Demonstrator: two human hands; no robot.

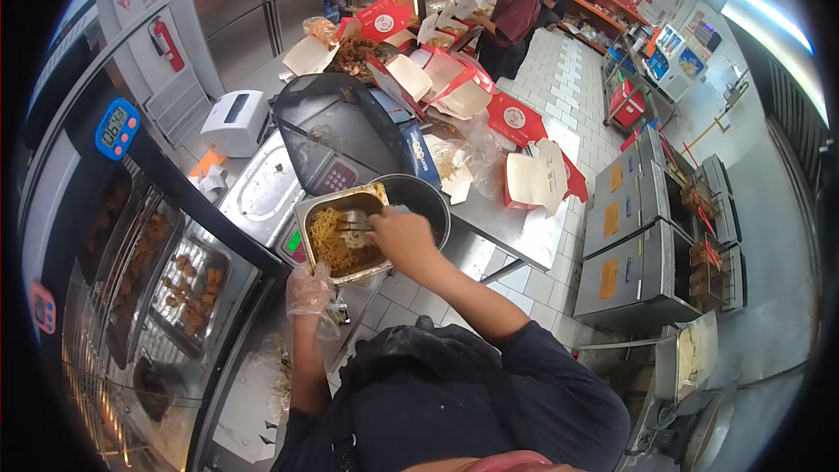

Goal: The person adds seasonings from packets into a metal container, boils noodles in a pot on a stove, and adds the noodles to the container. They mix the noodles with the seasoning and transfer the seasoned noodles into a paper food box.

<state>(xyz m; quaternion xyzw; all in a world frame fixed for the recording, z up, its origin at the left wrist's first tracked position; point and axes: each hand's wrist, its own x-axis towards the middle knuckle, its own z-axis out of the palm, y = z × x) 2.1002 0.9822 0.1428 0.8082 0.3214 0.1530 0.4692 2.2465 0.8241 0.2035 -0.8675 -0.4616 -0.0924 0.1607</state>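
Apparently stiff, slick metal pan (365, 199) | just left of dark tub (437, 203) | left hand (311, 292) grasping near rim, likely best hold | right hand (405, 246) clenched around utensil (354, 221) in soft-looking noodles (329, 234)

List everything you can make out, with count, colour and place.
Metal pan: one, silver, centre
Noodles: one portion, yellow, in pan
Metal utensil: one, silver, in pan
Bowl: one, black, beside pan
Takeaway boxes: several, red and white, on counter
Fire extinguisher: one, red, upper left
Timers: two, blue and red, far left
People: at least two, maroon and black clothing, background
Left hand: one, clear glove, at pan's corner
Right hand: one, bare, on utensil
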